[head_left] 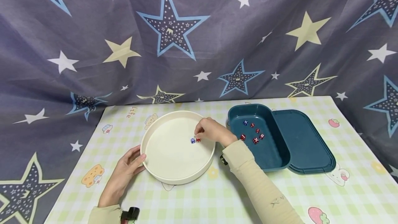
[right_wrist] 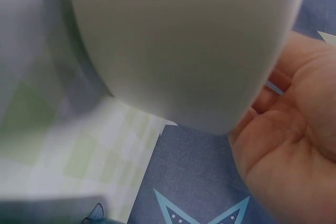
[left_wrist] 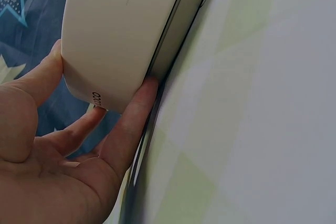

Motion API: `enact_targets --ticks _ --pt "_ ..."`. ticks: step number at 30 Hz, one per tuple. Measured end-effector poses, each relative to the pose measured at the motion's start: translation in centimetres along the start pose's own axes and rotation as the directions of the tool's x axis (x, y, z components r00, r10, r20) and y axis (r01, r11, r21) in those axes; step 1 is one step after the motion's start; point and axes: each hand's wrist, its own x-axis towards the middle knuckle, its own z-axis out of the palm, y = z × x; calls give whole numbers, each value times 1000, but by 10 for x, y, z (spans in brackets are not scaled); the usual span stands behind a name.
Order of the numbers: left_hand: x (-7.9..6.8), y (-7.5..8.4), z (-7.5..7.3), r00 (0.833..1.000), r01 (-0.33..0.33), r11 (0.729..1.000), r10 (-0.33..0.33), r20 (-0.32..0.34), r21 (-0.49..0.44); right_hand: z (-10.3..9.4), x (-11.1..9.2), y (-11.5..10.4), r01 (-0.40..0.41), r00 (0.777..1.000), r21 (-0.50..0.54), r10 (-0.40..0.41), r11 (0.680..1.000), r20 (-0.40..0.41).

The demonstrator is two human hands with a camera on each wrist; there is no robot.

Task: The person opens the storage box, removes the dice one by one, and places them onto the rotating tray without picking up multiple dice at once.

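Note:
A round cream tray (head_left: 174, 155) with a raised rim lies on the table. My left hand (head_left: 125, 168) grips its left side; in the left wrist view the thumb is at the rim and other fingers reach the wall and bottom edge. Over the tray's right part, my right hand (head_left: 212, 130) has its fingertips pinched at a red die (head_left: 198, 140), partly covered by them. Right beside that die sits a blue die (head_left: 193, 141) on the tray floor. The tray's wall (right_wrist: 178, 51) hides the right fingertips in the right wrist view.
To the right stands a dark teal box (head_left: 267, 155) holding several red dice (head_left: 256, 140) and a blue die (head_left: 245, 122). Its teal lid (head_left: 306, 141) lies against the box's right side. A checked cloth (head_left: 192, 203) covers the table, and a star-patterned curtain (head_left: 192, 72) hangs behind.

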Motion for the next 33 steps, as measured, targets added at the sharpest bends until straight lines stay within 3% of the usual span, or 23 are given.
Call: enact_targets --ticks 8,19,33 --pt "0 1 1 1000 3 1000 -3 3 -1 -7 -2 -1 13 1000 -15 -13 1000 -2" --pt "0 1 -1 1000 19 1000 -19 -5 13 -38 -16 -4 -19 999 -44 16 999 -50" --pt "2 -2 -1 1000 -1 1000 1 -4 14 -65 -36 12 -25 993 -36 21 999 -118"
